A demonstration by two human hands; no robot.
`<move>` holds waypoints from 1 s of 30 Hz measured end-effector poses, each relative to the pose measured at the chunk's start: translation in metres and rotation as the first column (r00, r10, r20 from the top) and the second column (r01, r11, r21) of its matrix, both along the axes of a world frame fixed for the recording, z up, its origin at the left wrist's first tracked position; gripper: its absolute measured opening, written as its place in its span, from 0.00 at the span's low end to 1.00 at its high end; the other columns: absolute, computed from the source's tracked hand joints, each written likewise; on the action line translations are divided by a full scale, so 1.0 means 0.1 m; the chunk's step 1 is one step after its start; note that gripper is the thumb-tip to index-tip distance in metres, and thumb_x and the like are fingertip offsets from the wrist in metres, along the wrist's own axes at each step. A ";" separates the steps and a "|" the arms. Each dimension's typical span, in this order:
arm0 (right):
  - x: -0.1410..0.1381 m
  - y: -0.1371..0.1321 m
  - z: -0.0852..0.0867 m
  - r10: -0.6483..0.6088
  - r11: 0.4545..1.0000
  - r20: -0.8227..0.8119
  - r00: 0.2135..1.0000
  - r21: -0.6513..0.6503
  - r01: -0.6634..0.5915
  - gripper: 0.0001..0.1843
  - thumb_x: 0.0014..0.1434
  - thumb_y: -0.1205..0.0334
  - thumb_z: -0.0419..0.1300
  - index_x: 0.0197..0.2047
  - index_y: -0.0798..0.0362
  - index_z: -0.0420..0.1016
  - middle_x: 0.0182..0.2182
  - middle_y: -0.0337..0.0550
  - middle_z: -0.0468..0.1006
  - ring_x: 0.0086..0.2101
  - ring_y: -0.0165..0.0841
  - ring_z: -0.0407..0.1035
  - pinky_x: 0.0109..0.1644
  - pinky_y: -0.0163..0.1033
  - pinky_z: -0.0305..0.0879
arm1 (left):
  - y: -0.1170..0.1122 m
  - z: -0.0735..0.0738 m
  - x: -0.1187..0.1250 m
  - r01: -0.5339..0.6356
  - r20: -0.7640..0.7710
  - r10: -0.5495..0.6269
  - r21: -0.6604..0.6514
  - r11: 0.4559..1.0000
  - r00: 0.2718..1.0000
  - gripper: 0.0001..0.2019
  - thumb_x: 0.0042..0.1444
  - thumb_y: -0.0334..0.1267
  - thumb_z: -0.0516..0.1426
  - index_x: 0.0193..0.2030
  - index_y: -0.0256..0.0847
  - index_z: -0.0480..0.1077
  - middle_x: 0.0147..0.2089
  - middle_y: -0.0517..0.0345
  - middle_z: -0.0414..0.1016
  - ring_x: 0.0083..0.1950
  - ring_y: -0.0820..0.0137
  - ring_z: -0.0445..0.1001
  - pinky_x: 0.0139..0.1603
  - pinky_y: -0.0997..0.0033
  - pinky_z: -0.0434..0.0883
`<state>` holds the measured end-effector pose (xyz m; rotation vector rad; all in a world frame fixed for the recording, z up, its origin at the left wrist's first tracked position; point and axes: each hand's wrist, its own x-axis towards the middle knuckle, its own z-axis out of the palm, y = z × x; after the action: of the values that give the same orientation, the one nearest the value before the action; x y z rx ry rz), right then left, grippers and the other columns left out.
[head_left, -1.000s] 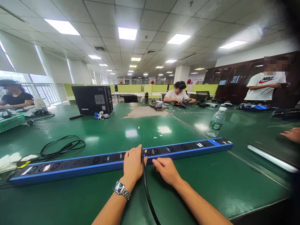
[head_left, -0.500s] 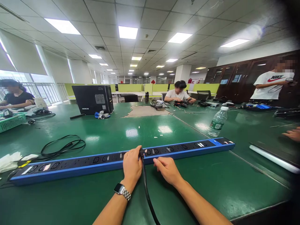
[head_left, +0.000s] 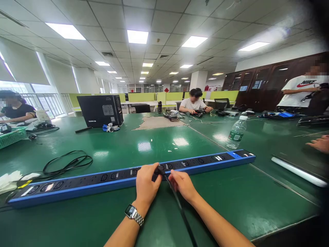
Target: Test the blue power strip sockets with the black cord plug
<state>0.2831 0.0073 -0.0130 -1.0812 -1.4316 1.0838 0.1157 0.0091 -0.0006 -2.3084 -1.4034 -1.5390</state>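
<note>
black cable [head_left: 180, 207] swung rightward, left hand [head_left: 147, 180] pinching its plug [head_left: 161, 170], right hand's [head_left: 184, 186] grip unclear.

Hands [head_left: 146, 181] flank a black cable [head_left: 178, 202] at the (blue) power strip [head_left: 122, 176].

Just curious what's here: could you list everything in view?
Table: 1, green, foreground
Power strip: 1, blue-black, across table
Thick cable: 1, black, foreground middle
Coiled cable: 1, black, left
Water bottle: 1, clear, behind power strip
Tube-like bar: 1, white, right
Basket: 1, green, left edge
Computer tower: 1, black, rear left
Gloves, apparently: 1 bundle, blue-white, before computer tower
Flask: 1, black, far edge
Cabinets: several, brown, right wall
Ceiling lights: many, white, overhead
People: 3, white or black shirts, nearby
Another person's hand: 1, right edge
Watch: 1, silver, left wrist
Left hand: 1, bare, at power strip
Right hand: 1, bare, beside thick cable
</note>
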 end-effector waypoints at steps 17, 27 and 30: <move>0.04 -0.02 0.13 0.145 0.940 -0.238 0.960 -0.270 -0.209 0.30 0.46 0.34 0.62 0.22 0.57 0.68 0.11 0.34 0.64 0.11 0.21 0.53 0.14 0.29 0.44 | -0.05 -0.04 0.06 0.153 -0.119 -0.149 0.022 0.988 0.982 0.22 0.54 0.36 0.63 0.56 0.42 0.68 0.45 0.52 0.79 0.46 0.61 0.74 0.47 0.58 0.70; 0.10 -0.01 0.19 0.049 0.952 -0.384 0.922 -0.263 -0.160 0.22 0.44 0.45 0.65 0.24 0.58 0.72 0.14 0.36 0.68 0.13 0.22 0.56 0.17 0.30 0.46 | -0.07 -0.03 0.05 0.131 -0.073 -0.130 0.007 0.991 0.989 0.20 0.58 0.40 0.60 0.57 0.43 0.68 0.48 0.51 0.78 0.49 0.61 0.75 0.50 0.58 0.71; 0.18 0.01 0.26 -0.069 0.957 -0.529 0.846 -0.273 -0.093 0.19 0.47 0.47 0.65 0.25 0.56 0.71 0.17 0.36 0.69 0.13 0.21 0.54 0.17 0.30 0.48 | -0.08 -0.01 0.04 0.127 -0.037 -0.127 -0.005 0.992 0.991 0.18 0.60 0.39 0.58 0.57 0.43 0.67 0.48 0.51 0.78 0.49 0.62 0.74 0.51 0.58 0.70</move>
<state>0.3013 0.0080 0.0125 -0.8661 -0.8465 1.4995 0.1200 0.0011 -0.0017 -2.4591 -1.2739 -1.5172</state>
